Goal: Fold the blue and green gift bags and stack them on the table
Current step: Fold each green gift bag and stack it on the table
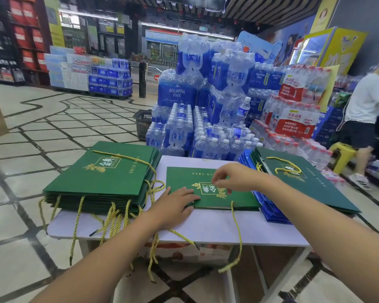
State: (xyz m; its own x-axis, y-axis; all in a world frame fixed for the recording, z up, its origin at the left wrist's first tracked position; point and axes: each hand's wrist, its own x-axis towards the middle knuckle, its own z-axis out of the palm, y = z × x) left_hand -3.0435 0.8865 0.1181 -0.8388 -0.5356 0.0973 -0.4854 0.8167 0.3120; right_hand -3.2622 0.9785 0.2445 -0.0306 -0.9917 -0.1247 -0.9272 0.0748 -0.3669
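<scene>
- left hand (175, 206): fingers straight, together, pressing the green gift bag (208, 201) flat on the worktop (206, 228)
- right hand (230, 178): fingers loosely curled over the bag's logo, nothing visibly gripped

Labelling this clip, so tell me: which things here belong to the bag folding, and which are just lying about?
Job: middle green bag, left green stack, right blue-and-green pile, table, left hand, right hand.
Lying about: bottled water packs, shopping basket, yellow stool.

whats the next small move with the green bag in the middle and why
Probably lower the right hand onto the middle green bag and press it flat: the left hand pins only its near left corner, while the right hovers above the logo.
</scene>
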